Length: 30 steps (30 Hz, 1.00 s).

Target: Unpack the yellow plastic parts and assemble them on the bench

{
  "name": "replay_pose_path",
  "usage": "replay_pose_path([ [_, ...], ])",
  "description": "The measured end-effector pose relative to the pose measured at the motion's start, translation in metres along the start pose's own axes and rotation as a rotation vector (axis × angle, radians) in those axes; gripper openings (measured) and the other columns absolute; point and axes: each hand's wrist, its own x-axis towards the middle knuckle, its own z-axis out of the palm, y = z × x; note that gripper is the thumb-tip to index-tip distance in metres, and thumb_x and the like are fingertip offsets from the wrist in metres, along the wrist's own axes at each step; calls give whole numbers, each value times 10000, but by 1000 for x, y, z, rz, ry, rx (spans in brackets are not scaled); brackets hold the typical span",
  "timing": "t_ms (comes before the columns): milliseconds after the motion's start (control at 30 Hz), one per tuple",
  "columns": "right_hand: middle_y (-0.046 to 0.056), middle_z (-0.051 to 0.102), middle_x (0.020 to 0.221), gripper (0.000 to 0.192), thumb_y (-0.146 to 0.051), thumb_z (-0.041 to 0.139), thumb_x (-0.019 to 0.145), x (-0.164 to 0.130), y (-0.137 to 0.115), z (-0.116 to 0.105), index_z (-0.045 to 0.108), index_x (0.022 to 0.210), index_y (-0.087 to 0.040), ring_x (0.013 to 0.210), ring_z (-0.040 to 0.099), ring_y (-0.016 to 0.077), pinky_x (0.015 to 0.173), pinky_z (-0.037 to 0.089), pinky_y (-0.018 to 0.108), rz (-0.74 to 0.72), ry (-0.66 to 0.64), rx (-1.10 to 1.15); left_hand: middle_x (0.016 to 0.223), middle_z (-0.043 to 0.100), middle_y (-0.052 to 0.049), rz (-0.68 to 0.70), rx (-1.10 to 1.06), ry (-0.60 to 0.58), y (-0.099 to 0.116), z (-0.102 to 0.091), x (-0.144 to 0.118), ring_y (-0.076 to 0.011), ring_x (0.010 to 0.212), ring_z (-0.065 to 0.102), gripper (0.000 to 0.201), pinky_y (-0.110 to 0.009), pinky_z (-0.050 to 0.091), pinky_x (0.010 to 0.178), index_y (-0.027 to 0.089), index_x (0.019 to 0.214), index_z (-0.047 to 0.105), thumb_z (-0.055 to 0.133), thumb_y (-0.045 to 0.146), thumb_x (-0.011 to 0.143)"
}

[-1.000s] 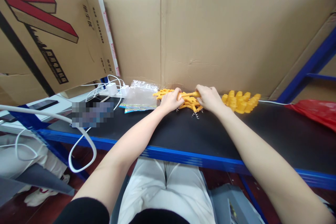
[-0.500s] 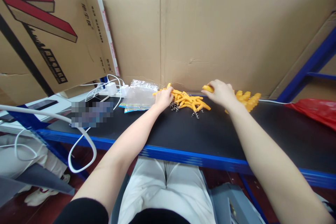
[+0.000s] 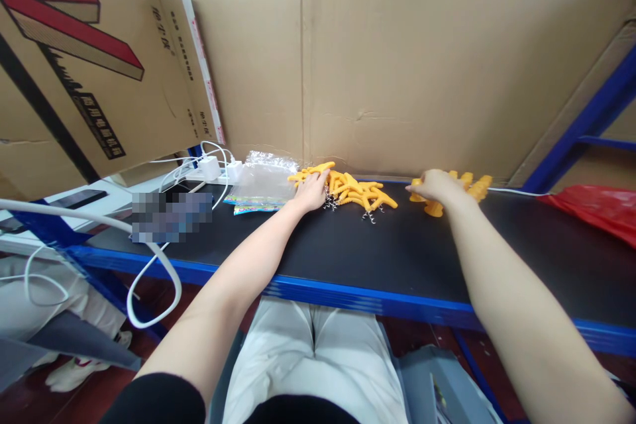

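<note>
Near the middle of the frame, on the black tabletop [image 3: 348, 245] against the cardboard wall [image 3: 397, 66], lies a loose pile of yellow pieces [image 3: 358, 191]. Left hand [image 3: 312, 191] rests at the pile's left edge, fingers [image 3: 320, 177] curled over a piece. Right hand [image 3: 433, 185], right of centre, lies on a tidy yellow row [image 3: 464, 184]; its grip cannot be told. Clear bags [image 3: 262, 180] sit left of the pile

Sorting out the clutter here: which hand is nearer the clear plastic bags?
Left. The left hand lies just beside the clear plastic bags; the right hand is far off, across the yellow pile.
</note>
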Motion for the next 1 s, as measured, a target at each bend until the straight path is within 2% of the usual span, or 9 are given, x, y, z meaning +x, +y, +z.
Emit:
replay_pose_path([
  [100, 229, 657, 944, 340, -404, 610, 778, -5, -7, 1, 673, 930, -106, 898, 573, 300, 732, 344, 404, 29, -75, -43, 1349, 468, -137, -33, 42, -62, 0, 3, 1, -292, 1265, 417, 592, -496, 359, 1015, 242, 1470, 245, 340, 211, 886],
  [200, 231, 656, 950, 279, -326, 604, 775, -5, -7, 5, 671, 934, -106, 897, 575, 296, 724, 340, 404, 23, -63, -83, 1329, 494, -112, -51, 74, -98, 1, 3, 1, -298, 1272, 412, 613, -522, 342, 1022, 297, 1467, 256, 343, 201, 868],
  [367, 182, 645, 1045, 255, -216, 572, 748, -2, -2, 14, 667, 966, -125, 960, 560, 297, 790, 370, 440, 75, -52, -185, 1268, 549, -124, -74, 81, -42, 3, -2, -1, -295, 1220, 466, 643, -520, 372, 994, 285, 1464, 278, 368, 162, 840],
  [467, 198, 612, 1131, 319, -207, 556, 753, -4, -3, 15, 644, 1045, -116, 1048, 521, 320, 838, 367, 487, 53, 31, -191, 1235, 581, -123, -91, 72, 35, 3, -7, -1, -275, 1179, 508, 583, -456, 412, 973, 243, 1395, 414, 403, 146, 820],
  [567, 210, 593, 1163, 345, -239, 527, 794, -8, -8, 11, 620, 1098, -103, 1100, 494, 334, 876, 352, 524, 44, 80, -176, 1193, 620, -118, -114, 66, 97, 2, -13, 1, -263, 1119, 557, 460, -409, 441, 945, 193, 1229, 583, 415, 130, 806],
  [700, 205, 580, 1184, 359, -285, 496, 832, -13, -17, 2, 611, 1121, -106, 1113, 492, 340, 892, 344, 537, -4, 107, -142, 1116, 675, -95, -121, 22, 133, 1, -25, 2, -242, 1023, 619, 376, -361, 479, 892, 190, 1110, 657, 417, 154, 823],
  [867, 180, 606, 1154, 348, -306, 463, 858, -19, -32, -12, 616, 1114, -126, 1086, 529, 332, 877, 355, 524, -59, 134, -109, 1061, 706, -63, -8, -1, 81, 4, -36, 0, -216, 982, 644, 355, -322, 484, 881, 211, 1066, 687, 419, 168, 837],
  [1000, 132, 645, 1126, 332, -346, 458, 875, -26, -49, -23, 622, 1097, -161, 1058, 570, 308, 872, 387, 469, -136, 26, -80, 1025, 715, -72, 75, 15, 38, 8, -39, -2, -216, 959, 652, 363, -324, 488, 870, 203, 1059, 697, 414, 160, 836],
])
